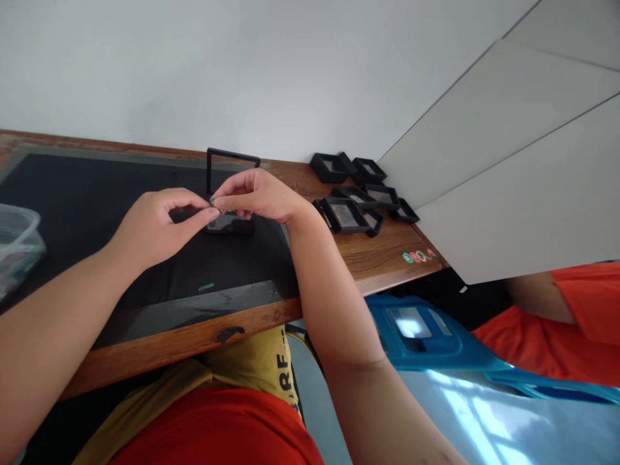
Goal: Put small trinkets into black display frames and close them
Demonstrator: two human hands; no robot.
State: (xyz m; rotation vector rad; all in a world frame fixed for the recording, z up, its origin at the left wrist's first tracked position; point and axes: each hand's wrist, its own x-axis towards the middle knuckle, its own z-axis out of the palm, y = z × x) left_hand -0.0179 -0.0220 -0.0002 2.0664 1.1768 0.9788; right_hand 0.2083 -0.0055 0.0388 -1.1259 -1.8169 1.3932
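Both hands meet over a small black frame case (232,225), whose framed lid (209,171) stands upright behind them. My left hand (162,223) pinches with thumb and index finger at a tiny item between the hands. From the other side, my right hand (254,194) closes its fingertips on the same spot. The item is small and mostly covered by the fingers, so I cannot make out what it is. The case lies on a black mat (179,271), partly hidden beneath my right hand.
Several black frame boxes (345,214) lie piled at the table's back right. A clear plastic tub (19,239) is at the left edge. A small strip (206,287) lies on the mat. Round stickers (420,256) mark the right corner. A person in orange sits beyond a white partition (523,174).
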